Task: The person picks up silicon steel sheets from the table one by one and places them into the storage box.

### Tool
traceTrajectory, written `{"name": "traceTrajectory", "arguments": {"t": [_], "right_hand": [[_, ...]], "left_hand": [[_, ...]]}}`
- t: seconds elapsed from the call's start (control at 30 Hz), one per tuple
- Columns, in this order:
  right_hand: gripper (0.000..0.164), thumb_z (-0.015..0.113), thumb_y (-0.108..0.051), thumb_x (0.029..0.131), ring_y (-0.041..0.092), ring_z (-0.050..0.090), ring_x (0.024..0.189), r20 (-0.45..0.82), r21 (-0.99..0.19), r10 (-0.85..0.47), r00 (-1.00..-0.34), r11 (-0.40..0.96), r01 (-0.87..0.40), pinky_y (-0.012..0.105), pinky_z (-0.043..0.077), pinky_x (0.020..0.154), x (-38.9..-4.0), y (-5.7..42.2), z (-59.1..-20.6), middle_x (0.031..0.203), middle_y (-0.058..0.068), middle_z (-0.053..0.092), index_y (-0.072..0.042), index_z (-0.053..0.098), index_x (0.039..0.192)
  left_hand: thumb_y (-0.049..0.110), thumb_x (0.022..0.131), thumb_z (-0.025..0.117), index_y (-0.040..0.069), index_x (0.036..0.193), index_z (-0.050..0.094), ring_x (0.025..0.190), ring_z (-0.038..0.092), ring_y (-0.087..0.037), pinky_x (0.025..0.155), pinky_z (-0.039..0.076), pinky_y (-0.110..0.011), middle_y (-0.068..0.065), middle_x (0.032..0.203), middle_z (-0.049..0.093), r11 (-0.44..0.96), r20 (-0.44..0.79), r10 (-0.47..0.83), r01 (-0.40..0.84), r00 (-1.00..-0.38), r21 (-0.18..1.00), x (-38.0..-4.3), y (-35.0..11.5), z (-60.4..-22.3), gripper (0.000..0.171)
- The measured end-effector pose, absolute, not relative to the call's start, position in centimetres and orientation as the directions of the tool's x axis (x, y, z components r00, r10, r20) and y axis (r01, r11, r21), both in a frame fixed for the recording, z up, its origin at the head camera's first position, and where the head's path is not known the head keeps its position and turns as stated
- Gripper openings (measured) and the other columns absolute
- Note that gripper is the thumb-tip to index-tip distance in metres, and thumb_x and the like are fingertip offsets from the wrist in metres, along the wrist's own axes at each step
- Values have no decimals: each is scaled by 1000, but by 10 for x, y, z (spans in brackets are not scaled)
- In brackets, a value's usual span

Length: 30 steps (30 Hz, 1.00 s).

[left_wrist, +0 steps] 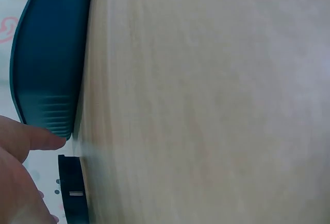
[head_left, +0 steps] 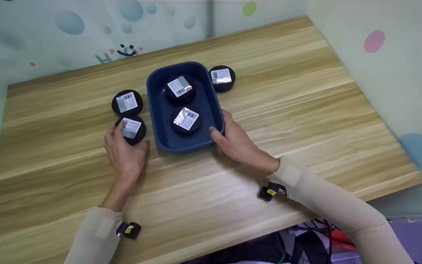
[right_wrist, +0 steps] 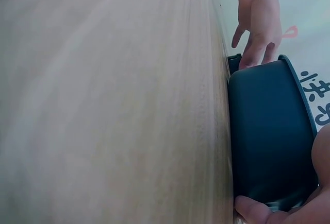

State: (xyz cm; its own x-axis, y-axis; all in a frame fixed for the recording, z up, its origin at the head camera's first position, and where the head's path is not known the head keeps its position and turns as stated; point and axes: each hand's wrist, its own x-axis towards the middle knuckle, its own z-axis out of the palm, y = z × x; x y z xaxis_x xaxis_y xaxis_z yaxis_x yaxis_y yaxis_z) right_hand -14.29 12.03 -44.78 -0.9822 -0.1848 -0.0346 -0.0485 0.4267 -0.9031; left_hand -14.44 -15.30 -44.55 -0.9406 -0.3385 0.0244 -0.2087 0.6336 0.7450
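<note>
A dark blue rectangular tub [head_left: 159,141] stands on the table, and my right hand [head_left: 238,141] grips its near right corner, thumb over the rim. Inside it are black round discs with white-and-silver labels, a far disc [head_left: 179,86] and a near disc [head_left: 186,119]. Left of the tub, my left hand [head_left: 125,152] touches another black disc [head_left: 132,130], a fingertip on its label and the thumb stretched out beside it. In the left wrist view the thumb overlaps the end of the tub [left_wrist: 51,54], above the disc's dark side [left_wrist: 75,193].
One more labelled disc [head_left: 126,102] lies just beyond the one at my left hand. Another disc [head_left: 222,77] sits against the tub's far right side. Walls border the wooden table [head_left: 288,102] at the back and right. Cables [head_left: 324,229] hang below its front edge.
</note>
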Motion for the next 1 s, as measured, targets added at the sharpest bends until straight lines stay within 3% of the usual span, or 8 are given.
{"name": "traceTrajectory", "arguments": {"t": [0.57, 1.0], "right_hand": [[58, 53, -23, 100, 15, 55, 46, -42, -899, -175, -984, 436, -39, 28, 45, 49, -143, 120, -447, 62, 2, 56, -7, 31, 152], [60, 53, -24, 100, 15, 56, 47, -43, -889, -175, -984, 456, -43, 29, 46, 47, -142, 120, -447, 67, 3, 58, -10, 29, 154]], "left_hand": [[17, 80, 80, 6, 159, 23, 151, 23, -37, 125, 24, -47, -24, 164, 17, 635, -41, -276, -214, -960, 742, -163, -163, -452, 98], [24, 79, 82, 9, 159, 24, 137, 37, -39, 118, 31, -49, -25, 149, 36, 660, -67, -283, -245, -957, 711, -172, -167, -455, 100]]}}
